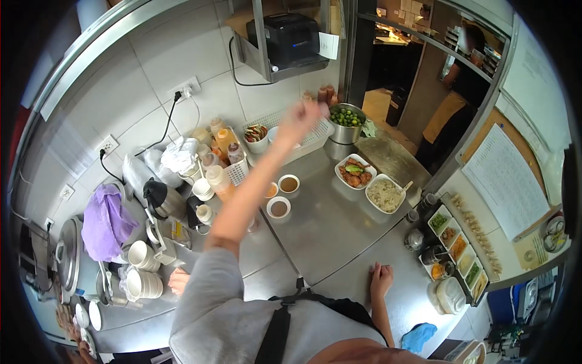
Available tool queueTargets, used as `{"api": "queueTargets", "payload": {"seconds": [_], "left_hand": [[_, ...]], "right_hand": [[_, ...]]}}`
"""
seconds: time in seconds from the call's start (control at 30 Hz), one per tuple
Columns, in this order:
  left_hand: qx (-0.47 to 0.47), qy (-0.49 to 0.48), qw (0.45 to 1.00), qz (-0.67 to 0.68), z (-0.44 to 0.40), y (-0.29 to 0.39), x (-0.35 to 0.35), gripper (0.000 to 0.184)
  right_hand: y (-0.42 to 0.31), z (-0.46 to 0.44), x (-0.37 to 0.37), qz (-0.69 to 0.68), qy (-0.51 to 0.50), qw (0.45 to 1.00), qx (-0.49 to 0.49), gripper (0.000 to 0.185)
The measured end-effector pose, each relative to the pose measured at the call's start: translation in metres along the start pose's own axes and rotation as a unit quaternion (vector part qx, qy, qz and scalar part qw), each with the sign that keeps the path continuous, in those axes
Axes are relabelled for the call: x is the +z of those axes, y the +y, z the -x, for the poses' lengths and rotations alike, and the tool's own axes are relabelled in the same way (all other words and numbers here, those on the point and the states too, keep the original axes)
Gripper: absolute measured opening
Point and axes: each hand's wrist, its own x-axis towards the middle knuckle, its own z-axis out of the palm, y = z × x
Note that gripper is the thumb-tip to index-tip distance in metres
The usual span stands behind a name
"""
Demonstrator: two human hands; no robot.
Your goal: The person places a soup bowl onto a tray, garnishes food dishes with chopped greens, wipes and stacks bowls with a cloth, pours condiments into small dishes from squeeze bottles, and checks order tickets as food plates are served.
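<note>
My left arm stretches across the steel counter to the back. My left hand [306,115], smeared by motion, is over the white perforated basket [315,141], near several sauce bottles [327,94] and the pot of small green fruit [345,124]. Whether its fingers hold anything cannot be seen. Close to my body, my right hand [381,279] rests at the counter with its fingers curled in and nothing visible in them. Beyond it stand a bowl of sauced fried pieces [356,172] and a bowl of rice [385,195]. Small sauce cups [278,207] are beside my left forearm.
Squeeze bottles [215,176], stacked bowls [144,282] and a purple cloth [109,221] crowd the left. Garnish trays [458,246] and a blue cloth [418,337] are at the right. Another hand [178,281], owner unclear, shows beside my sleeve; a co-worker's hands [70,324] are far left.
</note>
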Motion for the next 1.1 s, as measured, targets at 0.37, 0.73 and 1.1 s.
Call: {"api": "queueTargets", "payload": {"seconds": [0.37, 0.73, 1.1], "left_hand": [[0.181, 0.121, 0.967, -0.135, -0.215, 0.111, -0.054, 0.035], [0.225, 0.286, 0.860, -0.357, -0.287, 0.118, -0.025, 0.028], [-0.122, -0.105, 0.975, -0.154, 0.231, -0.172, 0.103, 0.034]], "right_hand": [[-0.003, 0.002, -0.006, -0.018, 0.000, 0.999, 0.027, 0.031], [-0.001, 0.002, 0.000, 0.000, 0.025, 0.999, 0.046, 0.021], [-0.022, -0.020, 0.023, -0.058, -0.006, 0.998, 0.028, 0.013]]}}
